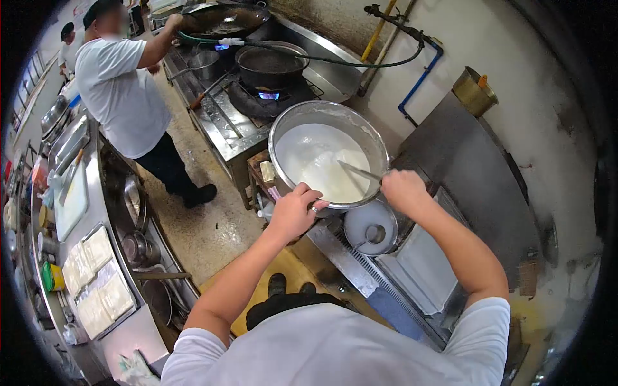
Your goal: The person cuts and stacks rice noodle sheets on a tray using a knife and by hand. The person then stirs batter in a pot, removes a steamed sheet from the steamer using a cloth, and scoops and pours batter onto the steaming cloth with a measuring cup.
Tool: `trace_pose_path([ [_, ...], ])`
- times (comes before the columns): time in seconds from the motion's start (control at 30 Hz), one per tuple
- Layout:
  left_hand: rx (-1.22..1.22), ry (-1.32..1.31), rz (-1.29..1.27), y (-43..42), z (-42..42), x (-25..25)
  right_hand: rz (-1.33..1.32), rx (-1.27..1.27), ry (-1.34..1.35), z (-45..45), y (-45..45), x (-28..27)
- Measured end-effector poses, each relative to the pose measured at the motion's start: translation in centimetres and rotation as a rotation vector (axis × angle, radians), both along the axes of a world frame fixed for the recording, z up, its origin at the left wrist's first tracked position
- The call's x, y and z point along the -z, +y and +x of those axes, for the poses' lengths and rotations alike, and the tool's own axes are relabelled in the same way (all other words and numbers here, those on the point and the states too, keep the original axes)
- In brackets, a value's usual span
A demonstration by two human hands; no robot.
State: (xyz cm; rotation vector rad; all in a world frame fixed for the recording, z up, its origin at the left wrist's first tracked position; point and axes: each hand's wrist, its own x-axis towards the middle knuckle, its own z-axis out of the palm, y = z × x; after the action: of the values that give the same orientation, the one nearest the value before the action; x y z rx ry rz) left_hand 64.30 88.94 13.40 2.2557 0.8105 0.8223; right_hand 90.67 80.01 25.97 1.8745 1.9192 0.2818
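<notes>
A large steel pot point(380, 138) stands in front of me, holding a white liquid point(320, 154). My left hand point(298, 209), a ring on one finger, has its fingers curled on the near left rim. At the right rim my right hand point(405, 191) is closed round the handle of a metal stirring tool point(360, 171). The tool slants into the liquid, which hides its working end, so its exact kind cannot be made out. Below the pot, to the right, sits a round container point(357, 225) of white liquid with a ladle point(374, 234) in it.
Ahead, a dark pot point(273, 71) sits on a stove with a lit burner. A person point(122, 83) at the left holds a wok point(222, 22). A green hose point(335, 62) crosses behind the pot. The left counter bears trays of white sheets point(106, 305) and a cutting board point(71, 199).
</notes>
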Motion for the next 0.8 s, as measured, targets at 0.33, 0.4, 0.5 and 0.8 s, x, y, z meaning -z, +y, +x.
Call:
trace_pose_path([
  [0.33,-0.100,-0.148,-0.045,-1.0,1.0,0.7,-0.372,0.055,-0.035,-5.5,-1.8,-10.0],
  [0.4,-0.108,-0.127,-0.033,-1.1,1.2,1.0,-0.393,0.049,-0.010,-5.6,-1.4,-11.4],
  [0.5,-0.125,-0.117,-0.009,-1.2,1.3,1.0,-0.418,0.000,0.039,-5.2,-1.0,-11.2],
  [0.8,-0.164,-0.103,0.006,-1.8,1.5,0.9,0.037,0.015,0.157,-5.8,-4.1,2.0],
])
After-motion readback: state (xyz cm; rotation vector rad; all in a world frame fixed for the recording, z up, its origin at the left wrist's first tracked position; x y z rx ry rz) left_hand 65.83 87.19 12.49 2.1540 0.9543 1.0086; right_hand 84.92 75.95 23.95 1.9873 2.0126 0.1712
